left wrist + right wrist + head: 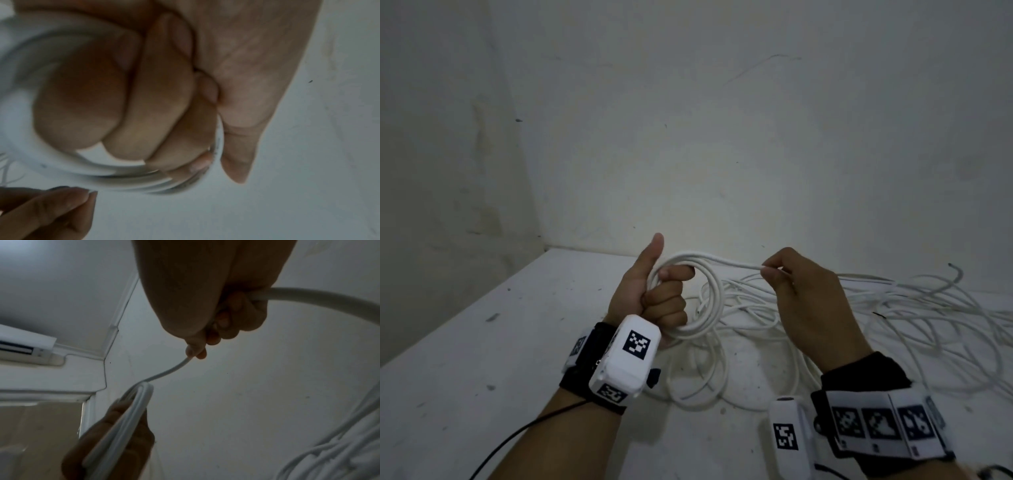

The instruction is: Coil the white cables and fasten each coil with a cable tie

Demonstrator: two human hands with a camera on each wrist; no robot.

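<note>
Left hand [654, 301] clenched round coil [709, 301], thumb up, keeping loops stacked. Right hand [808, 301], at its 3 o'clock, pinches the feeding strand [736, 263] to guide the next loop; loose cable [911, 308] beyond.

A bare indoor room, likely in a home or plain workroom: a scuffed white table [482, 342] sits in a corner of stained, cracked white walls [722, 137], and a wall-mounted air conditioner [22, 345] hangs near the ceiling [61, 280].
</note>
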